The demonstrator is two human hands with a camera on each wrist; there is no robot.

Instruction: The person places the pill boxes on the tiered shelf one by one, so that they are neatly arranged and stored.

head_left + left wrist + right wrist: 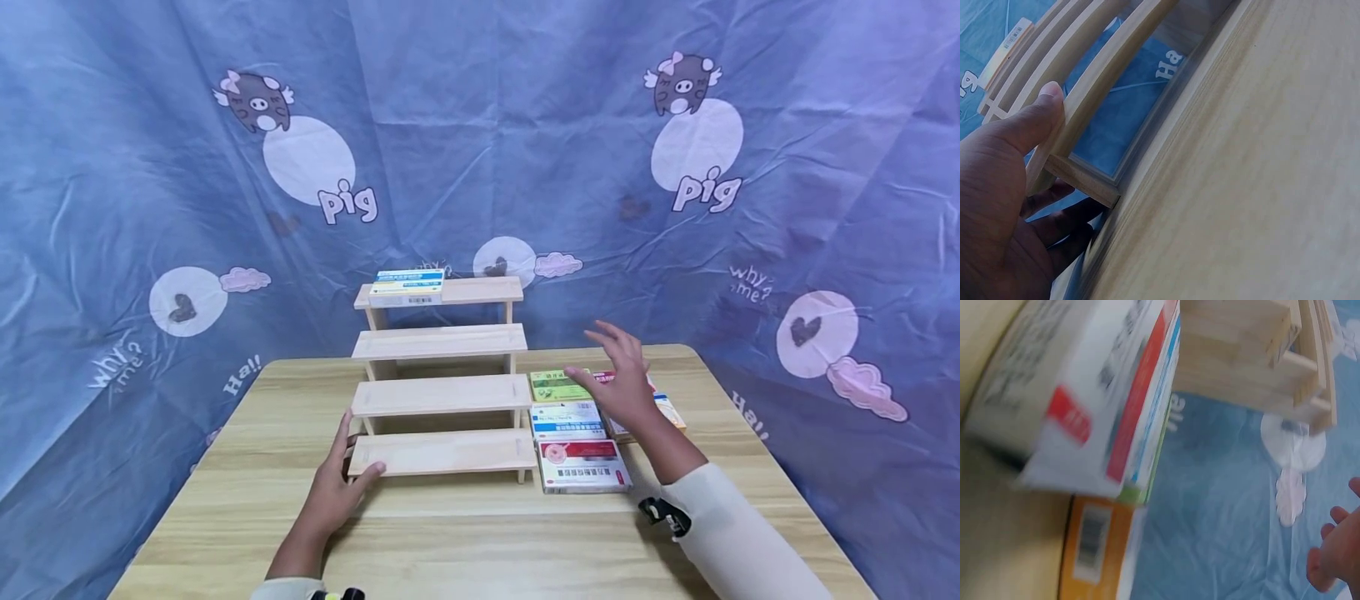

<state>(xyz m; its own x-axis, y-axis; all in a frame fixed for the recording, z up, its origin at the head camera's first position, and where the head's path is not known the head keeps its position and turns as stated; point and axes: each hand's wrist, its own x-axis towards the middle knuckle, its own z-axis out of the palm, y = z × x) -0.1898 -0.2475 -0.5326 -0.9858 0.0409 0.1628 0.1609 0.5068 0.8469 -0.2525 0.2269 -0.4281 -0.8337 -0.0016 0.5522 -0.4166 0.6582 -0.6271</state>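
A pale wooden four-step display rack (pixel 442 454) stands on the table. My left hand (pixel 337 485) grips the left end of its lowest step, the thumb on top; in the left wrist view this hand (pixel 1016 181) has its other fingers around the step's end. My right hand (pixel 621 379) is raised over the medicine boxes at the rack's right, fingers spread and holding nothing. Below it lie a green box (pixel 551 387), a blue-and-white box (pixel 567 422) and a red-and-white box (pixel 583 467). Other boxes are partly hidden behind the hand, one with an orange side (pixel 1094 550).
A blue, white and yellow medicine box (pixel 407 286) lies on the left of the top step. The wood-grain table (pixel 480 550) extends in front of the rack. Behind it hangs a blue printed cloth (pixel 480 167), which also surrounds both sides.
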